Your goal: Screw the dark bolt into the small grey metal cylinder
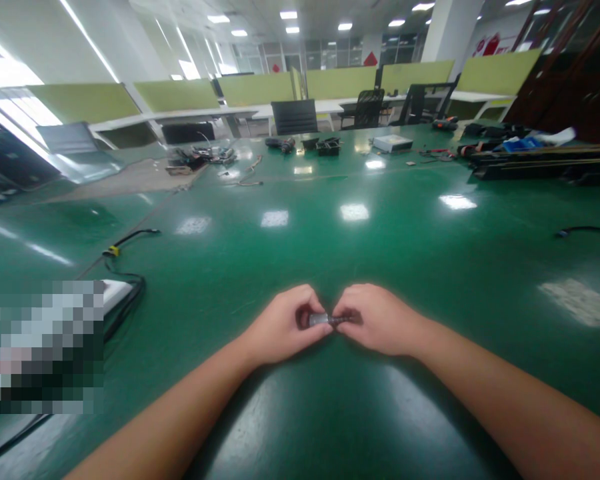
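Green tabletop spreads beneath the fingers. The left hand pinches a small pale cylinder between thumb and fingers; just right of those fingertips, a slim dark piece sits pinched in the right hand. Holding both parts in one line, with light, even fingertip pressure, would likely serve best.

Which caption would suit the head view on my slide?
Two bare hands pinch a small pale-and-dark item between them at a glossy green table.
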Motion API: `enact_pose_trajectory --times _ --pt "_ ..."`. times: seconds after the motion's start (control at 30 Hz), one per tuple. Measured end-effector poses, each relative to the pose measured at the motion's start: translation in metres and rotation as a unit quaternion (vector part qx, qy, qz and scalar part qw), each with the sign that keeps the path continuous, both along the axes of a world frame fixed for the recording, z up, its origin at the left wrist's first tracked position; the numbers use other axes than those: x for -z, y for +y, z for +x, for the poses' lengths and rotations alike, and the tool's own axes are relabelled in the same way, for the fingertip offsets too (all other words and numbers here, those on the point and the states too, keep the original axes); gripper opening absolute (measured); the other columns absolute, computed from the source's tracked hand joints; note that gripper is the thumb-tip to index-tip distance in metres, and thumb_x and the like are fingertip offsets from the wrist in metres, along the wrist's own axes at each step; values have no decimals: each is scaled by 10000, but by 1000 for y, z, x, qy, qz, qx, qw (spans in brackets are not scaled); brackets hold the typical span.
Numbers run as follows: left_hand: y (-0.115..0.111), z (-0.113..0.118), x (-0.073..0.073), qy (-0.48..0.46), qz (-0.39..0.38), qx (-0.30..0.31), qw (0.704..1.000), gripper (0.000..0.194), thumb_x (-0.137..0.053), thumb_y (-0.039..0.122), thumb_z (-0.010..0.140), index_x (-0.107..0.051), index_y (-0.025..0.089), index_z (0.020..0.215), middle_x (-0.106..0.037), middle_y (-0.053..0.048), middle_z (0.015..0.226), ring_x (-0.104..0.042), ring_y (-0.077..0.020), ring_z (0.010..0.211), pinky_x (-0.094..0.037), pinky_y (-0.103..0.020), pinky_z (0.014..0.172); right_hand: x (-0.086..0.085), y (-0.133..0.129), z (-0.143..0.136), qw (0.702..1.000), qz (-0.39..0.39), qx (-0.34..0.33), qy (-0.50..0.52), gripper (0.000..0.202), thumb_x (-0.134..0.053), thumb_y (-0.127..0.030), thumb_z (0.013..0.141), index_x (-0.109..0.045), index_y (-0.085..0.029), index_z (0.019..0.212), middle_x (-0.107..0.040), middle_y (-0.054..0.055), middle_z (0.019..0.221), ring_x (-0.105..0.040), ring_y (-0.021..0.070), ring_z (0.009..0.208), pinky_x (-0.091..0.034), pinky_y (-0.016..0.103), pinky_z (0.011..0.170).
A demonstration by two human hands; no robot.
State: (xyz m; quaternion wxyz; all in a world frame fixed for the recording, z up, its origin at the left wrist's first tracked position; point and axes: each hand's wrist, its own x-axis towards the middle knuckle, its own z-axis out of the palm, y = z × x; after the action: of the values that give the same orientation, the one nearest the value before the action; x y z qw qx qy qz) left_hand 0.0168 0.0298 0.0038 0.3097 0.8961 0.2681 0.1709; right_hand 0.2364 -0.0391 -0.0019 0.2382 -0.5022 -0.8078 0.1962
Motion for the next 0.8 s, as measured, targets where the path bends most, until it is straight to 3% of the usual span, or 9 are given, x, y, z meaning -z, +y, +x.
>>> enact_pose_trajectory --times 0.8 --pt "0 0 -2 3 -10 2 1000 217 -695 365 873 -600 170 874 -604 -10 809 -554 -132 684 -426 -243 622 -8 -1 12 1000 -16 3 -20 59 -722 -202 816 -726 -202 875 -678 8 813 -577 149 748 -391 276 702"
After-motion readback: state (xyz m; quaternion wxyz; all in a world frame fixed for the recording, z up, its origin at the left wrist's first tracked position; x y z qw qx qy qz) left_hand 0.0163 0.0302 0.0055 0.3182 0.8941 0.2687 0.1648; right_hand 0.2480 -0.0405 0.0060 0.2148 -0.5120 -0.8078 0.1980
